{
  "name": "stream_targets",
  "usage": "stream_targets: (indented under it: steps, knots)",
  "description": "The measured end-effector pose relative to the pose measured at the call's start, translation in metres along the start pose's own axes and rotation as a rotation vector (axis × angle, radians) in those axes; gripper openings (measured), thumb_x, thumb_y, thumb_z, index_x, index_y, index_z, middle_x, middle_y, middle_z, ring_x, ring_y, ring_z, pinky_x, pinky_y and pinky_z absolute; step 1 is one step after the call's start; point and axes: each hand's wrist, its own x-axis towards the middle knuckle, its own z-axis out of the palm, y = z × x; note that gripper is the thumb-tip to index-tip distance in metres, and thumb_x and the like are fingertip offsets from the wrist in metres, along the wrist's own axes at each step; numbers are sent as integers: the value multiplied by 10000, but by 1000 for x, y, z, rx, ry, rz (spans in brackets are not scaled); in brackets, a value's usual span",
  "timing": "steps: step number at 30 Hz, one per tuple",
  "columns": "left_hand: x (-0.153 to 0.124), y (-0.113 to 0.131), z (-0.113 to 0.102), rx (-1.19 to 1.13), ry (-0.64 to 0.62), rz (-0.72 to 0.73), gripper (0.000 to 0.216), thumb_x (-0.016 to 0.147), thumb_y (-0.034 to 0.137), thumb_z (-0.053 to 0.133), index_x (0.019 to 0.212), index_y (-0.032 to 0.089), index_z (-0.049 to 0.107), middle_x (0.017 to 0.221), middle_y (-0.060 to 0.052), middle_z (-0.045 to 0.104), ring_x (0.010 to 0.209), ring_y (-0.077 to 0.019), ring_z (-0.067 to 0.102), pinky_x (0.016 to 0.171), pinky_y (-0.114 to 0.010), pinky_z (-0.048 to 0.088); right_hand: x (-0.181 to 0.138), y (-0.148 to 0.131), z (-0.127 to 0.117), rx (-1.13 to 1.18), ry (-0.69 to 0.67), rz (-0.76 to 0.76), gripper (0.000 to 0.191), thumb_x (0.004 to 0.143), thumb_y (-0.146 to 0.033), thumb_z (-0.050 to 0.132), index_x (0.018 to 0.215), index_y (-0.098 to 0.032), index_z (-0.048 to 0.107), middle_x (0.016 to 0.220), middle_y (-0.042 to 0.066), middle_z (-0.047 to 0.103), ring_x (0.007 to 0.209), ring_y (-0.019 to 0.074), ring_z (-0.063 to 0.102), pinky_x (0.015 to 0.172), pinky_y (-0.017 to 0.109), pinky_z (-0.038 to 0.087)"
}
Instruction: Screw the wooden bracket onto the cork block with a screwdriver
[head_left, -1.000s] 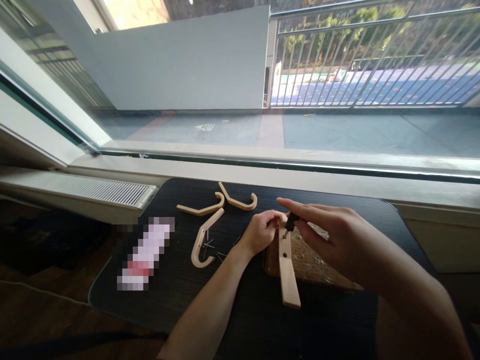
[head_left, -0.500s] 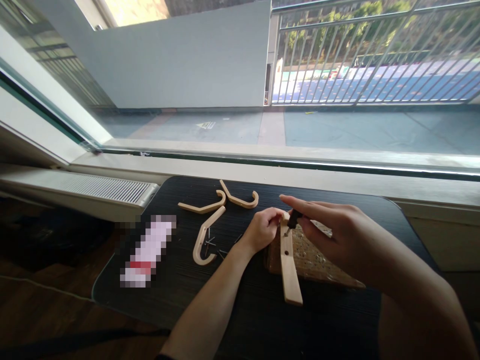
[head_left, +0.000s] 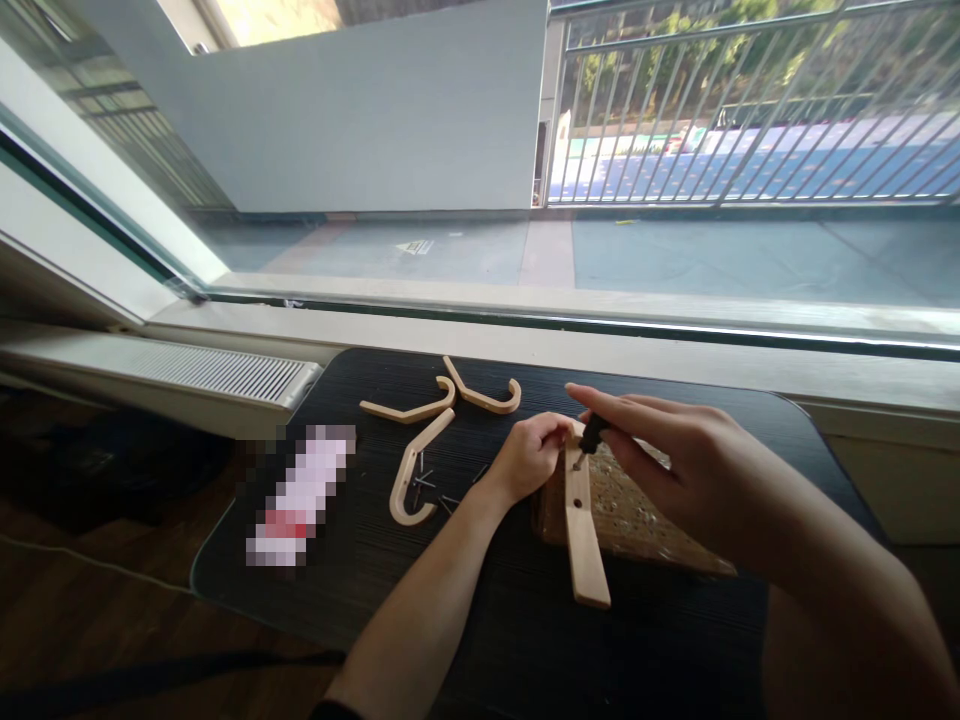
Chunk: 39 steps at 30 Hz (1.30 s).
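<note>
My left hand [head_left: 531,455] is closed on the far end of a pale wooden hook [head_left: 587,555], steadying it on a brown wooden board [head_left: 645,510] with pitted holes. My right hand [head_left: 694,455] grips a small screwdriver [head_left: 593,433] by its black handle, between thumb and fingers. The tool's tip meets the upper of two holes in the hook; whether a screw head sits there is hard to make out. The hook's straight end sticks out past the board's near edge. Left of my hands lie three more hooks, the closest being a curved wooden hook [head_left: 403,480].
Several dark screws [head_left: 424,480] lie scattered beside the nearest loose hook. A blurred pink-and-white item [head_left: 315,490] rests near the left edge of the black table [head_left: 300,610]. A radiator [head_left: 225,370] and the window sill [head_left: 420,335] border the table.
The view has shifted slightly. Both hands keep their hold, and the screwdriver stays at the same hole, its handle looking a little more tilted.
</note>
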Motion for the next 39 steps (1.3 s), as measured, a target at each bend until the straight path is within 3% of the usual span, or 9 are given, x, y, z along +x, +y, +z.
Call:
stream_targets:
  steps: [21, 26, 31, 39]
  knots:
    - [0, 4, -2, 28, -3, -45, 201, 854, 81, 472, 817, 156, 655, 855, -43, 719, 859, -180, 656, 825, -280, 512, 0, -2, -2, 2, -7, 15, 379, 973, -203, 451, 1313, -178, 617, 1103, 89, 755, 920, 242, 735, 729, 322, 559]
    - [-1, 3, -2, 43, 9, -51, 177, 858, 84, 489, 897, 163, 642, 904, -36, 714, 878, -166, 655, 835, -261, 509, -1, -1, -2, 16, -5, 14, 379, 971, -194, 454, 1313, -164, 614, 1126, 84, 749, 948, 234, 731, 749, 317, 554]
    - [-1, 2, -1, 54, 56, -71, 96, 899, 167, 517, 911, 172, 613, 922, -35, 704, 883, -162, 653, 843, -263, 506, 0, 0, -1, 9, 1, 11, 377, 964, -178, 455, 1302, -162, 621, 1114, 81, 754, 928, 231, 736, 732, 314, 554]
    - [-1, 4, 0, 99, 69, -83, 150, 943, 226, 470, 878, 177, 595, 886, -36, 695, 856, -168, 644, 838, -273, 501, 1, -1, -1, 3, -3, 25, 383, 963, -191, 455, 1308, -178, 620, 1113, 79, 755, 941, 233, 736, 743, 306, 561]
